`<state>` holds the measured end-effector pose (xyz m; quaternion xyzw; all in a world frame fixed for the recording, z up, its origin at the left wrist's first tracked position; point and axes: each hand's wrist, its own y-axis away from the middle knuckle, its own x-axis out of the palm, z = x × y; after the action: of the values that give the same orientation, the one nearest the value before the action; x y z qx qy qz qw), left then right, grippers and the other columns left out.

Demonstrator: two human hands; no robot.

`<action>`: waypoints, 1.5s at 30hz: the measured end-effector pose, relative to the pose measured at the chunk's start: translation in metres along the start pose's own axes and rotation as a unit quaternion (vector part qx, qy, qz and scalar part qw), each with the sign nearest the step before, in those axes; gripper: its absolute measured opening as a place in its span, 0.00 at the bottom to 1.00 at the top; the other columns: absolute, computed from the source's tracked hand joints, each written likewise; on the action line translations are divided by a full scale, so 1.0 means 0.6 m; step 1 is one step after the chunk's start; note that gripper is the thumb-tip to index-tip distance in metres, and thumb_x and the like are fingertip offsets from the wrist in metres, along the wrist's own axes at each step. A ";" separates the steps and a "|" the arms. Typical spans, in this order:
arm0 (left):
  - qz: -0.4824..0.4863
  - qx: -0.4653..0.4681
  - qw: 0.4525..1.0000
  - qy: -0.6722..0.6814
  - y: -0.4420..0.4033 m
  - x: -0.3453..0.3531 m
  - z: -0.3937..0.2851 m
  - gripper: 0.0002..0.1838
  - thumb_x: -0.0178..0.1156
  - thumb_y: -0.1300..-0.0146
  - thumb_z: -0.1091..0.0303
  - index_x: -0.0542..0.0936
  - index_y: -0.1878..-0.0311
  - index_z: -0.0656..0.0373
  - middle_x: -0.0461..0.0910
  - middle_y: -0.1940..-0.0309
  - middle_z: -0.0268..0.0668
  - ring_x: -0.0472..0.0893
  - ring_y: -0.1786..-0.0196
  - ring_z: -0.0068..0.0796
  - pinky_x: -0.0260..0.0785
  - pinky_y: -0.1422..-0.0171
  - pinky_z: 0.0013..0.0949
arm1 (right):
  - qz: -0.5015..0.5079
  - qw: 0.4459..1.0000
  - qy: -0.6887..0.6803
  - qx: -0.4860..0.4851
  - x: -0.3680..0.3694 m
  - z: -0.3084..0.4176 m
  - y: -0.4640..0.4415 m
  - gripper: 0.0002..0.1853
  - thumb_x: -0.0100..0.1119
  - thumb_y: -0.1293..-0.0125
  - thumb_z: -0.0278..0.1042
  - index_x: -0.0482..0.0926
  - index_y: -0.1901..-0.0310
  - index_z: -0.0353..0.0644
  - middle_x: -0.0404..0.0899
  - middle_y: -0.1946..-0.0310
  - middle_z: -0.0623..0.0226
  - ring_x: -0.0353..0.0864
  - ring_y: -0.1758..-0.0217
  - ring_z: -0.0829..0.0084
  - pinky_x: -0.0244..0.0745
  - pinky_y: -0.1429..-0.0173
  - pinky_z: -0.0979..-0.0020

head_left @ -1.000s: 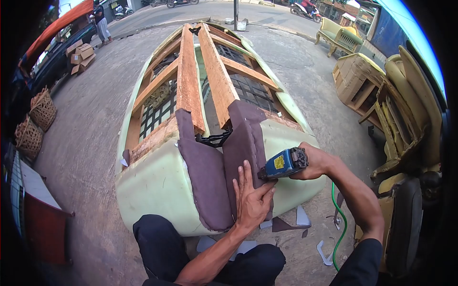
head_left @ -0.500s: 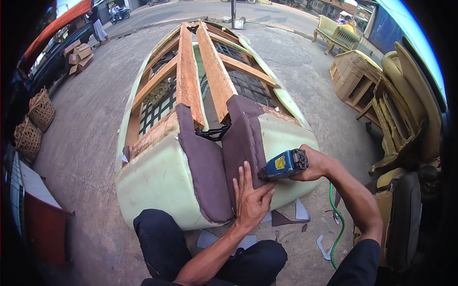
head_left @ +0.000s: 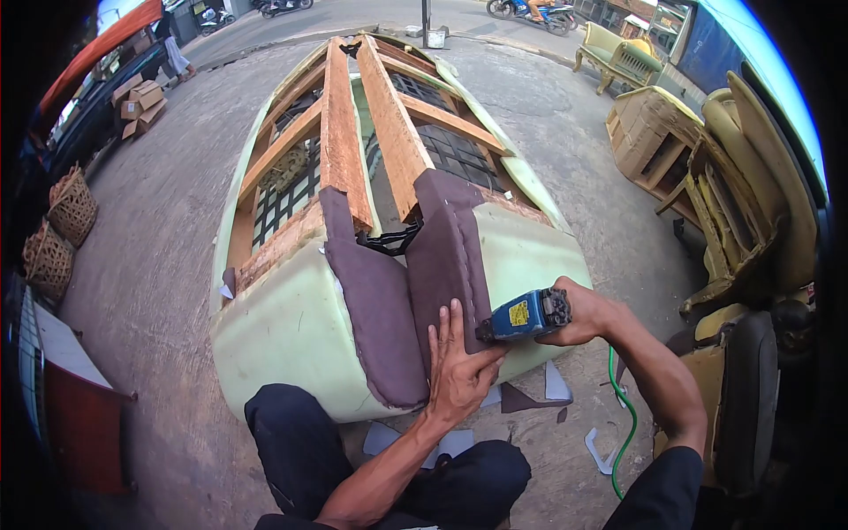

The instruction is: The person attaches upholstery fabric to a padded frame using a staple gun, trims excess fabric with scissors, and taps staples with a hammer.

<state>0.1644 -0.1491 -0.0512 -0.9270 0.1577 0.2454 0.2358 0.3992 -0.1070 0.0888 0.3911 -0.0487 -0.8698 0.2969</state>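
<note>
A furniture frame with pale green foam (head_left: 283, 331) and wooden slats (head_left: 344, 132) lies in front of me. Purple-brown fabric (head_left: 375, 309) covers two panels at its near middle. On the right-hand panel, my left hand (head_left: 459, 375) lies with its fingers spread, pressing the fabric. My right hand (head_left: 579, 314) grips a blue staple gun (head_left: 521, 316), whose nose touches the fabric's right edge just above my left hand's fingers. Whatever is under the nose is hidden.
A green hose (head_left: 627, 424) runs down at the right, near fabric scraps (head_left: 530, 399) on the concrete. Old chair frames (head_left: 729, 212) stand at the right. Woven baskets (head_left: 71, 208) and cardboard boxes (head_left: 141, 102) are at the left. Beyond lies a road with motorbikes.
The camera view has shifted slightly, and the staple gun's nose sits a little lower on the fabric edge. Both hands keep nearly the same pose. Motorbikes on the road have changed position.
</note>
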 end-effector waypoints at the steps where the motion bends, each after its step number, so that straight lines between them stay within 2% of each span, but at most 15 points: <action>1: -0.003 0.000 1.000 -0.002 0.003 -0.005 0.009 0.16 0.63 0.33 0.63 0.89 0.44 0.42 0.42 0.17 0.60 0.41 0.15 0.62 0.32 0.16 0.64 | 0.005 1.000 0.027 0.001 -0.002 0.000 0.000 0.14 0.73 0.45 0.32 0.86 0.57 0.37 0.89 0.67 0.58 0.84 0.69 0.71 0.82 0.56 0.67; 4: 0.007 0.029 0.994 0.103 0.016 -0.009 0.032 0.15 0.66 0.34 0.63 0.90 0.46 0.43 0.43 0.17 0.61 0.42 0.14 0.59 0.30 0.15 0.58 | -0.012 0.999 0.026 -0.019 0.006 0.000 0.001 0.13 0.72 0.46 0.31 0.86 0.59 0.36 0.89 0.68 0.58 0.84 0.69 0.73 0.81 0.57 0.67; 8: -0.002 0.024 0.999 0.034 0.025 0.006 0.024 0.15 0.69 0.36 0.65 0.91 0.47 0.43 0.44 0.17 0.59 0.43 0.14 0.58 0.30 0.15 0.58 | -0.041 0.998 -0.048 -0.006 0.016 0.007 0.009 0.12 0.72 0.47 0.30 0.86 0.62 0.36 0.88 0.69 0.56 0.84 0.70 0.72 0.81 0.59 0.66; 12: -0.020 0.024 0.999 -0.016 0.028 0.016 0.020 0.14 0.70 0.38 0.65 0.91 0.49 0.45 0.45 0.17 0.60 0.44 0.15 0.60 0.32 0.15 0.60 | -0.024 0.999 -0.034 0.022 0.032 0.000 0.022 0.12 0.73 0.48 0.31 0.85 0.63 0.35 0.87 0.70 0.55 0.84 0.72 0.69 0.80 0.60 0.65; 17: -0.014 0.023 0.999 -0.028 0.029 0.012 0.010 0.13 0.69 0.37 0.64 0.91 0.49 0.46 0.45 0.18 0.62 0.45 0.15 0.62 0.34 0.16 0.62 | -0.062 0.998 0.024 -0.022 0.046 0.002 0.032 0.10 0.72 0.50 0.31 0.84 0.67 0.37 0.84 0.75 0.53 0.83 0.73 0.52 0.79 0.63 0.61; 20: -0.014 0.053 0.998 -0.021 0.052 0.009 0.022 0.13 0.68 0.36 0.63 0.91 0.49 0.47 0.47 0.18 0.62 0.47 0.16 0.62 0.36 0.16 0.62 | -0.072 0.996 0.054 -0.025 0.049 0.015 0.034 0.10 0.71 0.52 0.30 0.83 0.67 0.37 0.84 0.75 0.52 0.82 0.72 0.48 0.79 0.64 0.60; 21: -0.029 0.092 0.995 -0.022 0.059 0.015 0.031 0.13 0.68 0.36 0.63 0.90 0.49 0.47 0.48 0.18 0.62 0.49 0.16 0.62 0.38 0.16 0.63 | -0.074 0.995 0.057 -0.025 0.049 0.013 0.035 0.10 0.71 0.52 0.30 0.83 0.67 0.37 0.84 0.75 0.52 0.82 0.72 0.48 0.79 0.64 0.60; 23: -0.061 0.089 0.991 -0.074 0.073 0.041 0.034 0.14 0.69 0.36 0.62 0.90 0.48 0.44 0.52 0.19 0.61 0.51 0.16 0.59 0.40 0.17 0.63 | -0.076 0.996 0.046 -0.016 0.062 0.003 0.042 0.14 0.73 0.52 0.29 0.82 0.63 0.35 0.84 0.74 0.54 0.80 0.75 0.55 0.78 0.64 0.63; 27: -0.112 0.077 0.980 -0.145 0.081 0.061 0.039 0.15 0.70 0.37 0.59 0.90 0.46 0.40 0.59 0.21 0.58 0.57 0.17 0.54 0.46 0.18 0.64 | -0.054 0.998 0.031 -0.024 0.076 -0.003 0.052 0.15 0.73 0.52 0.29 0.82 0.62 0.36 0.84 0.73 0.55 0.81 0.74 0.53 0.78 0.64 0.63; 29: -0.110 0.074 0.980 -0.149 0.082 0.060 0.036 0.15 0.70 0.37 0.59 0.90 0.46 0.40 0.60 0.21 0.57 0.58 0.18 0.54 0.47 0.19 0.64 | -0.093 0.995 0.013 -0.029 0.089 0.005 0.057 0.12 0.71 0.53 0.30 0.82 0.67 0.37 0.83 0.75 0.52 0.80 0.73 0.46 0.77 0.64 0.58; 34: -0.117 0.075 0.977 -0.160 0.080 0.060 0.035 0.15 0.71 0.37 0.58 0.90 0.47 0.40 0.60 0.21 0.57 0.58 0.18 0.55 0.48 0.19 0.64 | -0.081 0.995 0.054 -0.023 0.082 0.018 0.063 0.14 0.72 0.55 0.30 0.82 0.64 0.39 0.83 0.75 0.52 0.81 0.72 0.46 0.78 0.64 0.57; 36: -0.106 0.089 0.978 -0.155 0.081 0.059 0.035 0.18 0.71 0.39 0.62 0.89 0.45 0.46 0.54 0.20 0.61 0.54 0.17 0.59 0.45 0.18 0.63 | -0.088 0.995 0.050 -0.026 0.088 0.008 0.065 0.15 0.72 0.55 0.31 0.83 0.63 0.40 0.83 0.75 0.53 0.82 0.71 0.46 0.79 0.63 0.56; 40: -0.087 0.089 0.984 -0.129 0.088 0.052 0.041 0.18 0.70 0.38 0.63 0.89 0.44 0.45 0.53 0.20 0.61 0.54 0.17 0.60 0.44 0.17 0.62 | -0.097 0.989 0.112 -0.024 0.094 0.022 0.070 0.17 0.72 0.57 0.31 0.83 0.61 0.41 0.84 0.75 0.53 0.83 0.71 0.46 0.79 0.63 0.56; 43: -0.071 0.133 0.981 -0.122 0.107 0.054 0.051 0.17 0.70 0.38 0.64 0.89 0.46 0.46 0.51 0.19 0.61 0.52 0.17 0.60 0.44 0.17 0.61 | -0.115 0.984 0.139 -0.006 0.103 0.032 0.079 0.19 0.73 0.58 0.30 0.83 0.59 0.42 0.84 0.74 0.52 0.84 0.70 0.46 0.80 0.62 0.56; 45: -0.088 0.109 0.978 -0.151 0.117 0.067 0.052 0.15 0.67 0.35 0.65 0.90 0.47 0.41 0.54 0.18 0.54 0.52 0.16 0.55 0.44 0.17 0.61 | -0.109 0.989 0.094 0.013 0.110 0.033 0.084 0.21 0.74 0.58 0.30 0.83 0.57 0.42 0.85 0.73 0.52 0.84 0.69 0.47 0.80 0.61 0.56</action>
<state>0.1572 -0.1993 -0.1219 -0.8581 0.0634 0.3421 0.3776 0.3750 -0.1880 0.0753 0.4780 0.0113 -0.8556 0.1983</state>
